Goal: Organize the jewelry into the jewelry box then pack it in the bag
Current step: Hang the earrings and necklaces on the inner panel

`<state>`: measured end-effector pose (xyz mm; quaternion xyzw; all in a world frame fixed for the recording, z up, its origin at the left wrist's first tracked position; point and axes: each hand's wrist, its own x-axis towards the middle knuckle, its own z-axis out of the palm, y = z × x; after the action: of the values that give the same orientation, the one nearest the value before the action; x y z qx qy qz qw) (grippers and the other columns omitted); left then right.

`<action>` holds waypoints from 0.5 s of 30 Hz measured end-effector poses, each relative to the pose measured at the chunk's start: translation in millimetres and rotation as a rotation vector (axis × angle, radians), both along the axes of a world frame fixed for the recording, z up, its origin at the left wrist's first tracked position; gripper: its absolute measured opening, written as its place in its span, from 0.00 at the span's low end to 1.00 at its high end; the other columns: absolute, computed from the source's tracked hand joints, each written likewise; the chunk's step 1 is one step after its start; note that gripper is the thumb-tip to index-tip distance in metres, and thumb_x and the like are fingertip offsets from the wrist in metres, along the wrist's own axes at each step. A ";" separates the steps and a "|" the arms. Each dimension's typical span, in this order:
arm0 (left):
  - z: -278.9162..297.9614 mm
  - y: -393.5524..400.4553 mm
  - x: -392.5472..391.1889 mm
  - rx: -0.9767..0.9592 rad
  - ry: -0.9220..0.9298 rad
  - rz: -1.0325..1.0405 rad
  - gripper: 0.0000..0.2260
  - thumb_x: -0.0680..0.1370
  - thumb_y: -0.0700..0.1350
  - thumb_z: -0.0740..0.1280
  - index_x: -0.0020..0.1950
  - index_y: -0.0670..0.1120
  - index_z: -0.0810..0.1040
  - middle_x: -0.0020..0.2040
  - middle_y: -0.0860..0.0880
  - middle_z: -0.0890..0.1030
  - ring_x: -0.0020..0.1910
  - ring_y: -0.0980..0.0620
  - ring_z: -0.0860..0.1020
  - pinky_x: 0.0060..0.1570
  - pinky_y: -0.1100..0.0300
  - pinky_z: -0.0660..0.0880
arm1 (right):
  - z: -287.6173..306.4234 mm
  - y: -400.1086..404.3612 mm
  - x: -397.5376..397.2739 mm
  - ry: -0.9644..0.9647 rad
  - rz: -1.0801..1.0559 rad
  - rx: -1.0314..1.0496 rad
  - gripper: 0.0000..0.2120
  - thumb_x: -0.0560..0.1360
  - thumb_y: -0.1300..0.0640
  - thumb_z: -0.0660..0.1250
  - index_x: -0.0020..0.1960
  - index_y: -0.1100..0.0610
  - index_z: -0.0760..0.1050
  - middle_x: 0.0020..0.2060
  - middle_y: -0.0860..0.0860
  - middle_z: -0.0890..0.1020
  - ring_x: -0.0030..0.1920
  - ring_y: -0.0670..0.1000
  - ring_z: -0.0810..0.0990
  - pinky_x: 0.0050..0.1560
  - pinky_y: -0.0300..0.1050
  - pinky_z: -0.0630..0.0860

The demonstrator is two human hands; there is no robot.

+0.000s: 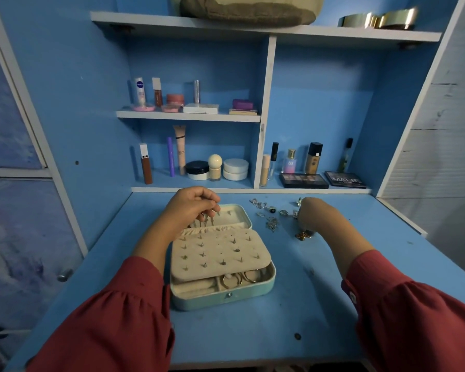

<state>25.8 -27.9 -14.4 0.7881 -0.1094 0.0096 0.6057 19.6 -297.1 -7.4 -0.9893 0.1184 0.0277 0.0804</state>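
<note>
An open mint-green jewelry box (263, 287) sits mid-desk. Its cream earring panel (220, 251) carries several stud earrings, and gold hoops (239, 277) lie in the front compartment. My left hand (191, 205) hovers over the lid's inside (236, 214) and pinches a small dangling piece of jewelry (206, 220). My right hand (313, 214) reaches down into the loose jewelry (273, 214) scattered right of the box, fingers curled among the pieces; what it holds is hidden. A gold piece (302, 235) lies just under that hand.
Blue shelves behind the desk hold cosmetics: bottles, jars, tubes, and two eyeshadow palettes (304, 180) at the back right. An olive-brown padded item (247, 12) sits on the top shelf. The desk's right edge (403, 218) is close to the loose jewelry.
</note>
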 end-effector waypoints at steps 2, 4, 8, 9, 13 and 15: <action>0.3 0.1 -0.5 0.001 0.002 -0.001 0.06 0.77 0.33 0.65 0.47 0.42 0.80 0.40 0.46 0.84 0.35 0.55 0.79 0.33 0.64 0.74 | -1.2 2.3 -0.6 -0.012 0.023 0.028 0.09 0.76 0.65 0.58 0.38 0.58 0.64 0.34 0.52 0.69 0.40 0.54 0.73 0.35 0.43 0.68; 0.6 0.1 -0.7 -0.002 0.004 -0.002 0.06 0.77 0.33 0.65 0.47 0.42 0.80 0.40 0.46 0.84 0.35 0.55 0.79 0.33 0.64 0.74 | -0.6 5.4 -1.7 -0.011 0.038 0.086 0.06 0.75 0.63 0.61 0.39 0.59 0.66 0.33 0.52 0.70 0.38 0.54 0.73 0.35 0.43 0.69; 1.1 1.3 0.0 -0.008 0.005 -0.001 0.06 0.77 0.34 0.65 0.47 0.43 0.80 0.40 0.47 0.84 0.35 0.55 0.80 0.35 0.63 0.74 | 10.5 9.8 -3.6 -0.020 0.033 0.335 0.07 0.74 0.64 0.65 0.50 0.66 0.76 0.39 0.61 0.81 0.35 0.56 0.77 0.39 0.48 0.79; 1.2 1.6 0.2 -0.011 0.004 0.000 0.07 0.77 0.34 0.65 0.47 0.43 0.81 0.40 0.47 0.85 0.35 0.55 0.80 0.35 0.63 0.74 | 14.6 10.4 -4.0 -0.021 0.036 0.407 0.09 0.74 0.64 0.65 0.53 0.68 0.75 0.41 0.63 0.83 0.36 0.56 0.78 0.43 0.50 0.80; 1.4 2.2 -0.2 -0.028 0.002 0.000 0.06 0.77 0.34 0.64 0.48 0.42 0.80 0.40 0.46 0.84 0.35 0.55 0.80 0.34 0.64 0.74 | 32.2 14.5 -6.0 -0.102 0.076 0.573 0.09 0.75 0.65 0.67 0.54 0.63 0.71 0.37 0.60 0.81 0.36 0.56 0.79 0.46 0.50 0.81; 1.7 2.5 -0.5 -0.036 0.001 -0.003 0.06 0.77 0.34 0.64 0.48 0.43 0.80 0.41 0.46 0.84 0.36 0.55 0.80 0.34 0.64 0.74 | 39.2 16.1 -3.4 -0.160 0.095 0.626 0.10 0.75 0.65 0.67 0.54 0.62 0.70 0.37 0.58 0.81 0.38 0.56 0.81 0.48 0.51 0.82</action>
<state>25.4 -25.4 -12.7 0.7768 -0.1101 0.0100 0.6200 16.2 -281.0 31.8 -0.9199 0.0512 -0.0113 0.3886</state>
